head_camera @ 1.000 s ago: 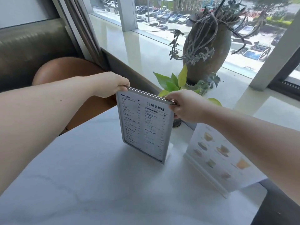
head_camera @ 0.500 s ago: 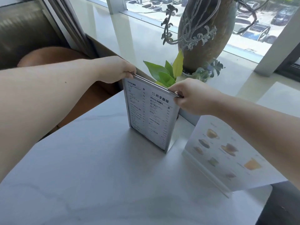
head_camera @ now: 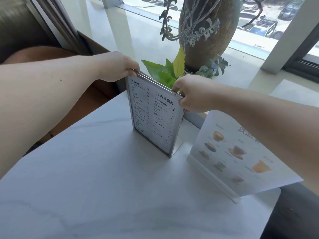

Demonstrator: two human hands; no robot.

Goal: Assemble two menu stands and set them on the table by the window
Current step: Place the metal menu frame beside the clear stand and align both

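A silver-framed menu stand point(head_camera: 153, 116) with black text stands upright on the white marble table point(head_camera: 103, 187), near its far edge by the window. My left hand point(head_camera: 117, 66) pinches its top left corner. My right hand point(head_camera: 191, 93) pinches its top right corner. A second menu stand point(head_camera: 231, 156), clear with pictures of drinks, stands to the right at the table's right edge, partly behind my right forearm.
A small green-leaved plant point(head_camera: 165, 71) sits just behind the framed stand. On the window sill stands a tall brown vase point(head_camera: 207, 31) with trailing stems. A brown seat point(head_camera: 43, 54) lies at left beyond the table; a dark seat point(head_camera: 293, 213) at lower right.
The framed menu stand has shifted slightly toward the window edge with both hands still on its top corners. The view has tilted further down and closer.
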